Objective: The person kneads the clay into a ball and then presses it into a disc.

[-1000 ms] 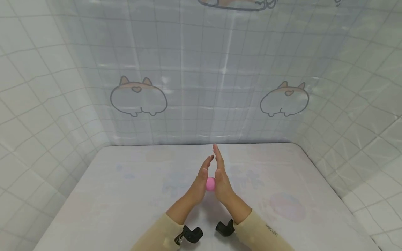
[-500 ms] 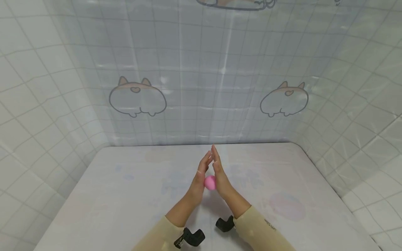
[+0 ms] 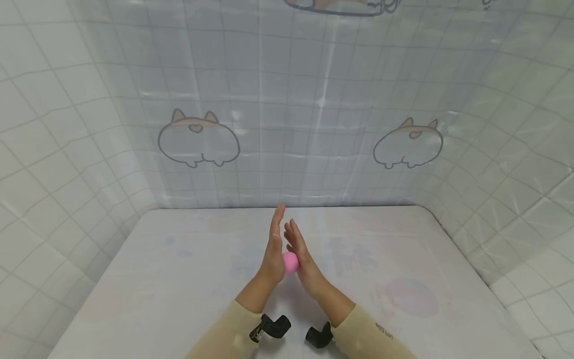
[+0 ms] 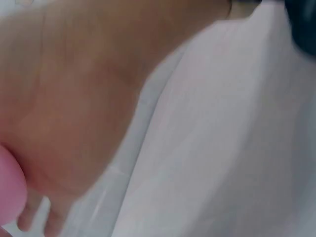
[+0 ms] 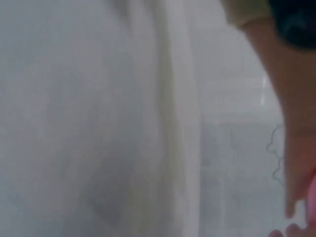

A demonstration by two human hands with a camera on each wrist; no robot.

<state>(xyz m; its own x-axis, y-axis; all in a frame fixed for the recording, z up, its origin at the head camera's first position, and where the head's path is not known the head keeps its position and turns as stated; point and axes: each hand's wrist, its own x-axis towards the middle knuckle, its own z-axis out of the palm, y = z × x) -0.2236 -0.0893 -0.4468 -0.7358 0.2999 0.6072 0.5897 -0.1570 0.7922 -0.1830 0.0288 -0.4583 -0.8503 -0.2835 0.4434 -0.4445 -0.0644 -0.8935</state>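
A pink ball (image 3: 290, 262) is pressed between two facing palms, close over the middle of the table. My left hand (image 3: 272, 254) has its fingers straight and pointing forward, with the palm against the ball's left side. From the other side my right hand (image 3: 307, 264) presses, its fingers extended and slightly spread. In the left wrist view the pink ball (image 4: 11, 186) touches the palm near the left edge. Only a sliver of the pink ball (image 5: 312, 200) shows in the right wrist view.
A pale patterned cloth covers the table (image 3: 179, 289). Behind it hangs a tiled-print curtain (image 3: 305, 149) with cartoon animals, and similar sheets stand at both sides. Black wrist cameras (image 3: 275, 326) sit by the beige sleeves (image 3: 228, 331).
The left hand has slid forward and the right hand back against each other. The ball between them has shifted slightly to the left.
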